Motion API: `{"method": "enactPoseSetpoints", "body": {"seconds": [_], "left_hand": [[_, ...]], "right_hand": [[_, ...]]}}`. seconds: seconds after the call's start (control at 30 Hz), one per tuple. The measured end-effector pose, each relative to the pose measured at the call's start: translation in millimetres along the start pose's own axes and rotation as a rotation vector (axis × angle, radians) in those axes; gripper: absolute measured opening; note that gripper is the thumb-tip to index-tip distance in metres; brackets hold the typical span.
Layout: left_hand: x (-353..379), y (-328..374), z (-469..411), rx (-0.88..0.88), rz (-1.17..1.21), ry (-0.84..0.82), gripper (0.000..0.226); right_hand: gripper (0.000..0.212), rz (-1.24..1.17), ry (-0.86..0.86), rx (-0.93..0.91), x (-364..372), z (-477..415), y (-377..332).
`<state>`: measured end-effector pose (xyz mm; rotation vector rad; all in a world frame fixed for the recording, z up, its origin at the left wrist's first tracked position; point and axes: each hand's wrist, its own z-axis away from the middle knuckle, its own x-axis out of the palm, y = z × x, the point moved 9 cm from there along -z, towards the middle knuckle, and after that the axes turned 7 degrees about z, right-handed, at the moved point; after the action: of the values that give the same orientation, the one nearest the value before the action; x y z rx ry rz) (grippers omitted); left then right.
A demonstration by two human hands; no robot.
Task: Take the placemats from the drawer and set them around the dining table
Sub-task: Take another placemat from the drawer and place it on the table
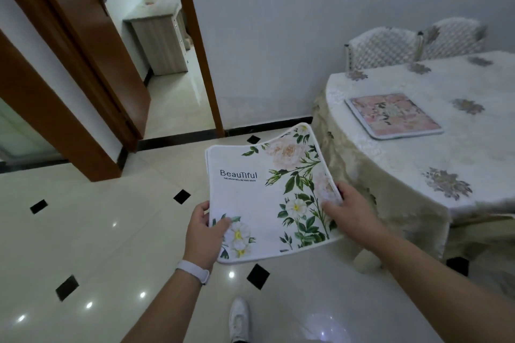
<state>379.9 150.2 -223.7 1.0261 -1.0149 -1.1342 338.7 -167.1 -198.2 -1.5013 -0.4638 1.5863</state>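
Note:
A white placemat (259, 198) printed with green leaves, pale flowers and the word "Beautiful" hangs in the air above the floor, slightly curled. My left hand (204, 234) grips its near left corner, thumb on top. My right hand (349, 210) pinches its right edge. A pink floral placemat (394, 115) lies flat on the dining table (418, 164), which stands to the right under a cream tablecloth with grey flower motifs. The held mat is just left of the table's edge, lower than the tabletop.
Two chairs with lace covers (387, 47) stand against the wall behind the table. A brown door (92, 44) is open at the left, showing a small wooden cabinet (161, 42) in another room. The floor is glossy tile with black diamonds. My white shoe (239, 317) shows below.

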Motion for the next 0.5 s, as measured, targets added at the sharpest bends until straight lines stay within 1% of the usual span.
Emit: {"method": "enactPoseSetpoints", "body": {"seconds": [0.17,0.3,0.5], "left_hand": [[19.4,27.2,-107.8,-0.018,-0.015,-0.141,0.038],[46.7,42.5,-180.3,-0.035,-0.04,-0.264,0.038],[125.8,44.2,-238.6,-0.057,-0.059,-0.429,0.037]], "right_hand": [[0.029,0.014,0.102,0.069,9.9,-61.2,-34.0],[0.027,-0.028,0.21,0.148,9.4,-96.6,-41.9],[0.032,-0.131,0.323,0.273,-18.5,-131.4,-26.2]]}}
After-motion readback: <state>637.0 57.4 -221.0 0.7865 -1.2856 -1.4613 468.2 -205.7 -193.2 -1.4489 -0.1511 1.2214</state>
